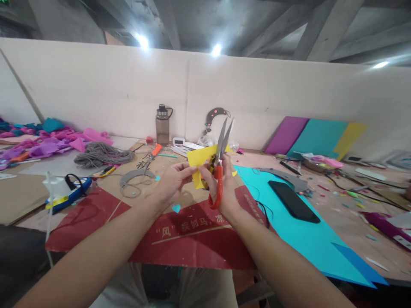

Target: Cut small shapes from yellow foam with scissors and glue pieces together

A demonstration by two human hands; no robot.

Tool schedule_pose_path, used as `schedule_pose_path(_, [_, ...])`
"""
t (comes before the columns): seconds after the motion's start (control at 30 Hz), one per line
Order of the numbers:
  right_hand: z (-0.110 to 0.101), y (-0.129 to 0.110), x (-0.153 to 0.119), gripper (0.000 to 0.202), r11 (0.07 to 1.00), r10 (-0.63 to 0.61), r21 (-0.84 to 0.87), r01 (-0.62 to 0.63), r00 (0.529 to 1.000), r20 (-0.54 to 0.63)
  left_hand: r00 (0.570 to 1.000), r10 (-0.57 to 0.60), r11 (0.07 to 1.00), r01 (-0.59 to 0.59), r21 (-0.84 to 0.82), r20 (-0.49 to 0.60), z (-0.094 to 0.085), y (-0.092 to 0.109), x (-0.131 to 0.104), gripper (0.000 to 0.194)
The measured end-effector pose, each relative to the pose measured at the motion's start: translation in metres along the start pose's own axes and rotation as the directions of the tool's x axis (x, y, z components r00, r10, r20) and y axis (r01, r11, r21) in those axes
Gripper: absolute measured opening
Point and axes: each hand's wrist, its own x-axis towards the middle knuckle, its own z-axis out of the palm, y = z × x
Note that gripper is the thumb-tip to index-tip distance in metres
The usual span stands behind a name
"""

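My left hand (175,182) pinches the left part of a yellow sheet (195,159), held above a red and brown cardboard piece (189,235). In my right hand (229,190) are scissors with orange handles (218,188); their blades point up and are slightly parted, in front of the sheet's right part. Fingers of my right hand also reach toward the sheet's lower part. A small blue heart (176,208) lies on the cardboard below my hands. Left of them is a grey felt crescent (136,176) with cord.
A bottle (163,126) stands by the white partition (128,85). Grey cord (102,155) and pink scraps (56,143) lie left, beside a blue power strip (72,197). To the right, a black phone (293,201) rests on blue sheets (298,239).
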Motion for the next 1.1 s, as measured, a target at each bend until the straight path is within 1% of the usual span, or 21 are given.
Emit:
schedule_pose_path(0.1, [0.000, -0.007, 0.000, 0.026, 0.994, -0.043, -0.105, 0.043, 0.999, 0.001, 0.999, 0.029, 0.999, -0.030, -0.022, -0.039, -0.007, 0.011, 0.003, 0.022])
schedule_pose_path(0.17, [0.000, -0.007, -0.001, 0.027, 0.993, -0.009, -0.118, 0.014, 0.999, 0.042, 0.993, 0.068, 0.996, -0.073, -0.048, -0.091, -0.013, 0.021, 0.006, 0.021])
schedule_pose_path(0.23, [-0.001, -0.005, -0.003, 0.030, 0.992, 0.063, -0.118, -0.049, 0.991, 0.118, 0.983, 0.111, 0.989, -0.124, -0.083, -0.146, -0.021, 0.030, 0.009, 0.020])
schedule_pose_path(0.3, [-0.003, -0.002, -0.005, 0.033, 0.984, 0.128, -0.148, -0.098, 0.969, 0.211, 0.972, 0.151, 0.978, -0.173, -0.113, -0.180, -0.029, 0.038, 0.012, 0.020])
schedule_pose_path(0.37, [-0.004, 0.000, -0.006, 0.033, 0.972, 0.169, -0.207, -0.111, 0.943, 0.288, 0.965, 0.175, 0.970, -0.203, -0.134, -0.195, -0.035, 0.043, 0.015, 0.019])
schedule_pose_path(0.43, [-0.006, 0.000, -0.006, 0.029, 0.960, 0.186, -0.262, -0.095, 0.917, 0.352, 0.961, 0.182, 0.966, -0.215, -0.147, -0.207, -0.038, 0.044, 0.016, 0.018])
schedule_pose_path(0.53, [-0.006, 0.002, -0.006, 0.024, 0.954, 0.198, -0.291, -0.075, 0.885, 0.422, 0.964, 0.161, 0.962, -0.201, -0.183, -0.210, -0.035, 0.038, 0.016, 0.016])
schedule_pose_path(0.67, [-0.005, 0.011, -0.008, 0.024, 0.951, 0.239, -0.287, -0.117, 0.866, 0.439, 0.976, 0.100, 0.965, -0.143, -0.221, -0.196, -0.022, 0.025, 0.011, 0.017])
schedule_pose_path(0.8, [-0.002, 0.018, -0.012, 0.027, 0.965, 0.248, -0.185, -0.184, 0.865, 0.437, 0.983, 0.062, 0.971, -0.099, -0.219, -0.171, -0.012, 0.018, 0.005, 0.019])
schedule_pose_path(0.93, [0.001, 0.015, -0.016, 0.031, 0.966, 0.258, -0.125, -0.226, 0.870, 0.421, 0.979, 0.040, 0.972, -0.085, -0.219, -0.199, -0.006, 0.019, 0.001, 0.020])
schedule_pose_path(1.1, [0.007, 0.012, -0.019, 0.038, 0.964, 0.266, -0.089, -0.252, 0.884, 0.384, 0.970, 0.046, 0.962, -0.108, -0.250, -0.240, -0.004, 0.018, -0.001, 0.016])
